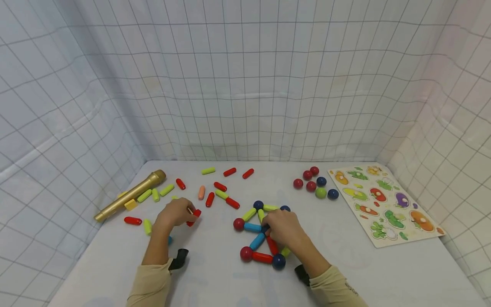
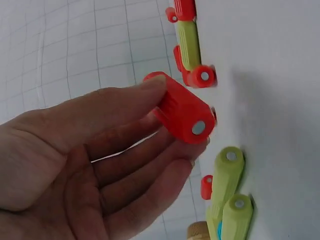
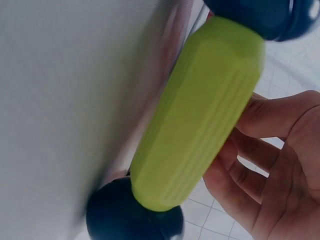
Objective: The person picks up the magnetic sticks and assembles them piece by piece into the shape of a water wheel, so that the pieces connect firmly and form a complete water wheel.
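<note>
Two hands: left pinches a ribbed red rod; right grips a ribbed green rod.

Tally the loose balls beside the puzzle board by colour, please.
Red balls: 4
Blue balls: 2
Green ball: 1
Total: 7

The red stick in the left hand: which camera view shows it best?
The left wrist view: the red stick fills it, pinched by the left hand. The head view shows only a red tip; the right wrist view shows none.
</note>
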`<state>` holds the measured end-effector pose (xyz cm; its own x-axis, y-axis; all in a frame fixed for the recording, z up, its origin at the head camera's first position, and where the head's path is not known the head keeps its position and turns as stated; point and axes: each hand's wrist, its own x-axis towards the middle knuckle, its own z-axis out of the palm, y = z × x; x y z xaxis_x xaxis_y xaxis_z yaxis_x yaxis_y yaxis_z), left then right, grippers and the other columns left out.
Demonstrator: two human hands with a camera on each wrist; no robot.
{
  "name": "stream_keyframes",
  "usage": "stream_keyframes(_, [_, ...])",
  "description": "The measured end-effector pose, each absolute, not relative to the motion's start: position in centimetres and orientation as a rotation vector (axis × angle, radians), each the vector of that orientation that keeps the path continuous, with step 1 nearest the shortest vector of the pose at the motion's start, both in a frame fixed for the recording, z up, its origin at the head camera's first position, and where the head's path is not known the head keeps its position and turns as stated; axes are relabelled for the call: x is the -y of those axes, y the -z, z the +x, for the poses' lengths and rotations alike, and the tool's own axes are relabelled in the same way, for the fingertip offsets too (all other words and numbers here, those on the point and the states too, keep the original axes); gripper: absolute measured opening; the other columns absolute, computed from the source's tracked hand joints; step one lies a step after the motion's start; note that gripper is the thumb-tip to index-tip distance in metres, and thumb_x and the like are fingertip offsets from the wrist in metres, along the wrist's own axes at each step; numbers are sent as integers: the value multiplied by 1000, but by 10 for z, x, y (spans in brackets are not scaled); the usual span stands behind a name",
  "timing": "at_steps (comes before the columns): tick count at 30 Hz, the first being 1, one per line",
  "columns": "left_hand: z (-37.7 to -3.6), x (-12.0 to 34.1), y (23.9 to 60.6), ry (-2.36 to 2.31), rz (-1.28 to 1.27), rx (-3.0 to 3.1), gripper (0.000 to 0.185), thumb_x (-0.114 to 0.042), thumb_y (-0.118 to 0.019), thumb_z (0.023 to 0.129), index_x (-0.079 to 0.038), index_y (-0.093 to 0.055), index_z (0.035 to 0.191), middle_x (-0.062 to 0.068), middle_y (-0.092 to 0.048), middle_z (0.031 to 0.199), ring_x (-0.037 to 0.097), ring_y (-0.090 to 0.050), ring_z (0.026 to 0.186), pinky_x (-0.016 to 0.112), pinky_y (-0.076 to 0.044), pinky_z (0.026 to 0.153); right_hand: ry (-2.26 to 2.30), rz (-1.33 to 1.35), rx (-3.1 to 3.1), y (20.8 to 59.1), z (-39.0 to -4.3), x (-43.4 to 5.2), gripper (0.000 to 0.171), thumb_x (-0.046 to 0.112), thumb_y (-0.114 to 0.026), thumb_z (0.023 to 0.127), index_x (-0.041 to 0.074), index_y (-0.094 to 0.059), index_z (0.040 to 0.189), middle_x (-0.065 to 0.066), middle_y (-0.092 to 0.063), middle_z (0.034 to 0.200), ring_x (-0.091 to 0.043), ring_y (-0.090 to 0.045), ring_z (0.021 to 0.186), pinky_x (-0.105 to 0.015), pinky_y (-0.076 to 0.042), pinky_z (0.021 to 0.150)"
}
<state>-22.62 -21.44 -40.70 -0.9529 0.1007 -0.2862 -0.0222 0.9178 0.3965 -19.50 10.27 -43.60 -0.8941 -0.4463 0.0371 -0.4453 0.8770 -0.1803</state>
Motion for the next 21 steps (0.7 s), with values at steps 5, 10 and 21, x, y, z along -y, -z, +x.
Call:
stream_keyframes(5, [-230, 190, 413, -864, 111, -2762, 31, -19, -72, 87, 1, -68, 111, 6, -70, 90, 16, -61, 78, 33, -53, 72, 290, -700, -3067, 436, -194, -103, 13, 18, -80, 78, 19, -78, 90, 5, -70, 79, -11, -49, 65, -23, -41, 54])
stream_keyframes(10, [-229, 154, 426, -1106, 69, -2691, 38, -23, -72, 87, 0, -67, 117, 6, -70, 86, 14, -65, 73, 30, -53, 71, 316, -685, -3088, 437, -195, -104, 14, 20, -81, 77, 18, -78, 90, 4, -69, 77, -11, -47, 61, -22, -38, 52])
stream_keyframes(21, [-221, 117, 438, -1205, -1, -2621, 34, -25, -75, 84, -1, -66, 107, 5, -68, 80, 12, -64, 66, 27, -57, 68, 284, -690, -3131, 437, -195, -106, 13, 24, -81, 78, 18, -78, 89, 4, -67, 74, -11, -46, 58, -23, -37, 48])
